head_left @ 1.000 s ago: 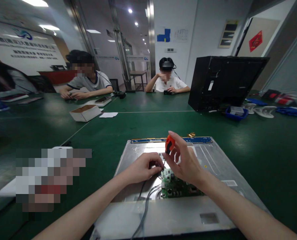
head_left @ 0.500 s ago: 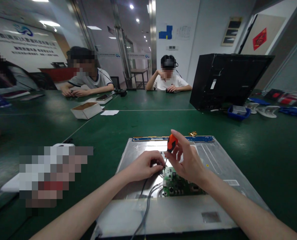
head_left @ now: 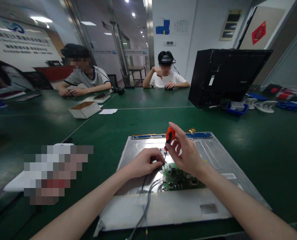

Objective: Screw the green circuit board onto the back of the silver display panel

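My right hand [head_left: 187,156] grips a screwdriver [head_left: 170,134] by its red-orange and black handle. The screwdriver stands nearly upright, its thin shaft pointing down to the upper left corner of a green circuit board [head_left: 174,178]. Right beside that corner, my left hand [head_left: 148,161] is closed with thumb and fingertips together; what they pinch is too small to make out. The board lies on a flat silver display panel [head_left: 213,163], partly covered by my right hand and forearm. Grey and black cables [head_left: 148,203] run from the board's left side over the panel's near edge.
A black monitor housing [head_left: 225,78] stands at the back right, near a blue tray [head_left: 237,108]. An open white box [head_left: 84,110] and a paper [head_left: 108,111] lie back left. A blurred-out white object [head_left: 15,182] lies left. Two people [head_left: 79,75] [head_left: 165,75] sit across the green table.
The camera view has shifted slightly, so the whole scene sits a little higher and further left. Both hands keep about the same place at the board's corner, the screwdriver still in my right hand.
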`<state>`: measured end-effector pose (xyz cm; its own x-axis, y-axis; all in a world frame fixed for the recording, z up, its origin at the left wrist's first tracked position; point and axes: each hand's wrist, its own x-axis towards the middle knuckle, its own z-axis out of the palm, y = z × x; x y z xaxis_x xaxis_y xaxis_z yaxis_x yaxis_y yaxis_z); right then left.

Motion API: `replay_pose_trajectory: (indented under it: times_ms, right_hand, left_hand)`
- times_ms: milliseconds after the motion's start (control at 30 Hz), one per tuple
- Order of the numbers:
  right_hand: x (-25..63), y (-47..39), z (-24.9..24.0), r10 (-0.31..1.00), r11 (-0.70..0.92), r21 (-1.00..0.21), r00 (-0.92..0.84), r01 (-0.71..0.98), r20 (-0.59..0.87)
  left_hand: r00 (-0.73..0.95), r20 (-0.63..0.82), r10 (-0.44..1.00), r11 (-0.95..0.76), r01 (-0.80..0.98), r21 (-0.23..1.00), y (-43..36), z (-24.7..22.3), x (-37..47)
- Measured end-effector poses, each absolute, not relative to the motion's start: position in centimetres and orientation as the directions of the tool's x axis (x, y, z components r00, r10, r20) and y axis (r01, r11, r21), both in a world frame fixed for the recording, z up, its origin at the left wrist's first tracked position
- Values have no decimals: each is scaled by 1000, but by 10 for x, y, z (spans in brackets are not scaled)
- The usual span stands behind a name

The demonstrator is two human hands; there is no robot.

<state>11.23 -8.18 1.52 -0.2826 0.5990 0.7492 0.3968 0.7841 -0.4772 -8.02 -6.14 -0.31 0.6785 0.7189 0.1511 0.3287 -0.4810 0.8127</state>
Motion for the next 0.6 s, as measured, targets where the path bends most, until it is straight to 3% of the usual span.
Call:
replay_pose_trajectory:
  times_ms: [600]
  right_hand:
    - [120,-85,18,598,790,-457,-354,408,719]
  left_hand:
    - [675,105,730,-475,392,788,-63,3,-79]
